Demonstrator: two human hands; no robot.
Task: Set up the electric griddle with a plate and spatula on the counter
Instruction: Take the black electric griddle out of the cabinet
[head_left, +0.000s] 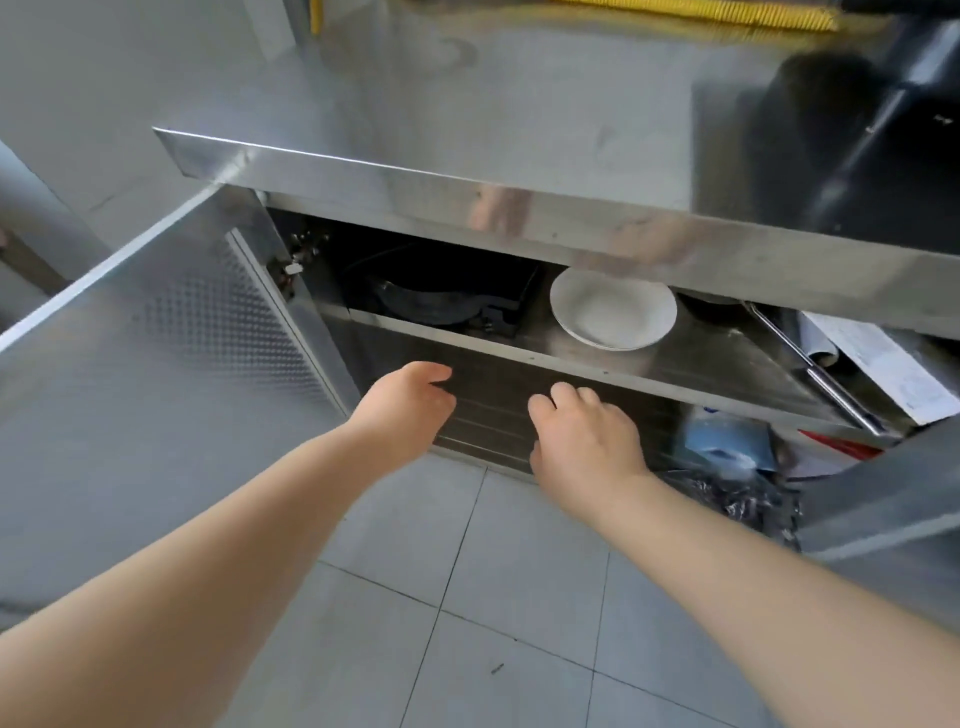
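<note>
Two bare forearms reach in from the bottom of the view over a grey tiled floor (467, 597), both stretched toward an open steel cabinet. Left hand (410, 400) is loosely curled, fingers bent inward, holding nothing, hovering just in front of the cabinet's lower compartment. Right hand (587, 436) is beside it, fingers also half curled and relaxed, empty too, a bit lower and to the right.

Off to the left the cabinet door (156, 338) hangs swung wide open, dimpled panel on its inner face. Down in the bottom compartment on the right there's a blue package (722, 441) and some crinkly dark plastic (737, 499), near the right hand.

Above both hands is the middle shelf (519, 348). Black electric griddle (441, 301) sits on its left part, above and beyond the left hand, well back in the shadow. White plate (613, 312) sits just right of it on the same shelf, straight up from the right hand, clear of the fingers. Further right lies a long metal handle (821, 374), could be the spatula but I can't tell, next to a paper roll (872, 364).

Up top, the steel table (519, 104) has something black (893, 130) at its right end, too blurry to identify.
</note>
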